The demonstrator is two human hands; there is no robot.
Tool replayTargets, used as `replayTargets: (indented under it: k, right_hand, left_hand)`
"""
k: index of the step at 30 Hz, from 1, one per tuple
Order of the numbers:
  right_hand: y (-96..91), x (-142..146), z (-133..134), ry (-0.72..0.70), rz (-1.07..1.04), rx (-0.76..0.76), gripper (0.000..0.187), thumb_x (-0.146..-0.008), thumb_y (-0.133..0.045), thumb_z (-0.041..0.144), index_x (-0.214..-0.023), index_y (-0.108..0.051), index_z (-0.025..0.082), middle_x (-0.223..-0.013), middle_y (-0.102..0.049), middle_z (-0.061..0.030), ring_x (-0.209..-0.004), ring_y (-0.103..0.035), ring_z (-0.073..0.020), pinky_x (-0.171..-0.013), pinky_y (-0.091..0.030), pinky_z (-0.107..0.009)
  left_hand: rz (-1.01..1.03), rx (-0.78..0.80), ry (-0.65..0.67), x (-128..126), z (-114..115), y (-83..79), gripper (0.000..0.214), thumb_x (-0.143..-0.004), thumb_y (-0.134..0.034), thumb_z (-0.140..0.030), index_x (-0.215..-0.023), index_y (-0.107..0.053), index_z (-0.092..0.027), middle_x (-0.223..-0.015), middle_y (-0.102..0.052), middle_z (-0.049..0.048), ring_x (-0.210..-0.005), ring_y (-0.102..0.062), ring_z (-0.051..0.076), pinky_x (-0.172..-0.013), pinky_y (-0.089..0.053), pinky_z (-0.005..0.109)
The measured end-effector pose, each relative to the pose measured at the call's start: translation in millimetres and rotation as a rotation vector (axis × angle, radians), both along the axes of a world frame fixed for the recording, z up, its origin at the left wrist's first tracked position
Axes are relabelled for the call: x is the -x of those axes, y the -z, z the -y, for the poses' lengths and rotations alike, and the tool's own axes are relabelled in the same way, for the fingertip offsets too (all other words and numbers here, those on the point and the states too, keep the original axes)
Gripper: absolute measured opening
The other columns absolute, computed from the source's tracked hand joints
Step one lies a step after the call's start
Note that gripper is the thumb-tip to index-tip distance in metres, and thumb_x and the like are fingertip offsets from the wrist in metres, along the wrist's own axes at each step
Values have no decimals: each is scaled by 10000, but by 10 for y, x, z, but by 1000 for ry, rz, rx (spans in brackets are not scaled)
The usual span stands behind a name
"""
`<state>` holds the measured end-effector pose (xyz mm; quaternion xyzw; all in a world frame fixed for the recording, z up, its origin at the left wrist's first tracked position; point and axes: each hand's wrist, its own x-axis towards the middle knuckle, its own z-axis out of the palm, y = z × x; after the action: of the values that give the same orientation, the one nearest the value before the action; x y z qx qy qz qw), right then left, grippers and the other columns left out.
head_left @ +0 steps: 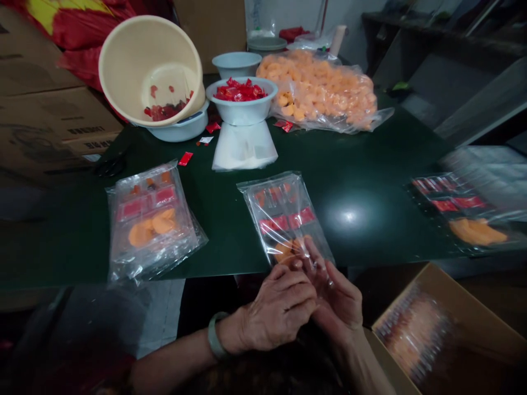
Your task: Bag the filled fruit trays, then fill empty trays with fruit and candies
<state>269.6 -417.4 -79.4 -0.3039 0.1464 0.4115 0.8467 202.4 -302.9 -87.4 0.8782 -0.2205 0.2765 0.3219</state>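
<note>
In the head view, a clear plastic bag [284, 206] lies at the table's front edge, with small orange-red pieces at its far end, two red packets across its middle and round orange pieces near me. My left hand [284, 307], with a pale green bangle on the wrist, is closed at the bag's near end. My right hand [340, 302] is beside it, palm turned partly up, its fingers curved around the same end of the plastic. The bag's near edge is hidden by my fingers. Filled clear bags [148, 219] lie stacked to the left.
A tilted cream tub [113, 71], a bowl of red packets [242, 112] on a white stand [245, 151], and a large bag of orange pieces [329, 88] stand behind. More bags [461, 206] lie right. An open carton [469, 334] holding bags is below right. Scissors [111, 164] lie left.
</note>
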Motion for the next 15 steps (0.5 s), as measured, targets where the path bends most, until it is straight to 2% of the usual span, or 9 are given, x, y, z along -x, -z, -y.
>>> replayTargets:
  k: [3,6,8,9,11,15]
  right_hand:
    - [26,-3,-10,-7,14,62,248,-693,-670,312,-934,-705,264,-909,-672,-15,-839,-601,-163,-847,-473,-312]
    - [46,-2,-21,-28,98,78,238,-726,-659,317,-954,-702,263,-957,-664,-23,-835,-597,-176,-786,-484,-321]
    - [47,1,-22,-62,159,56,258,-757,-634,334,-1002,-687,272,-966,-655,-28,-791,-588,-170,-726,-486,-312]
    - [44,2,-20,-75,177,49,264,-766,-625,336,-1015,-683,271,-960,-651,-30,-760,-579,-161,-691,-483,-297]
    - [36,4,-14,-83,185,53,255,-769,-623,333,-1004,-689,259,-917,-646,-33,-700,-552,-144,-614,-465,-266]
    - [34,8,-3,-83,192,43,255,-788,-603,329,-1009,-692,235,-752,-610,-28,-606,-493,-129,-531,-415,-250]
  left_hand:
    - [-3,76,13,-7,-52,-92,77,-837,-522,-165,-902,-562,-156,-848,-641,43,-849,-569,155,-790,-470,335]
    - [-13,134,-184,-88,-154,-137,265,-819,-503,-95,-1070,-553,-165,-968,-599,81,-867,-563,159,-739,-503,313]
    - [-99,52,-303,-165,-246,-138,359,-819,-451,-65,-1138,-546,-199,-973,-563,69,-834,-553,148,-682,-503,288]
    - [-156,-8,-319,-200,-292,-135,386,-821,-424,-66,-1155,-546,-216,-955,-546,58,-813,-546,143,-663,-500,282]
    - [-243,-93,-291,-251,-370,-127,417,-812,-387,-61,-1155,-553,-232,-932,-524,45,-805,-539,139,-660,-498,278]
    - [-243,-43,-225,-281,-435,-107,392,-792,-395,-40,-1128,-535,-185,-985,-548,56,-884,-549,147,-735,-504,287]
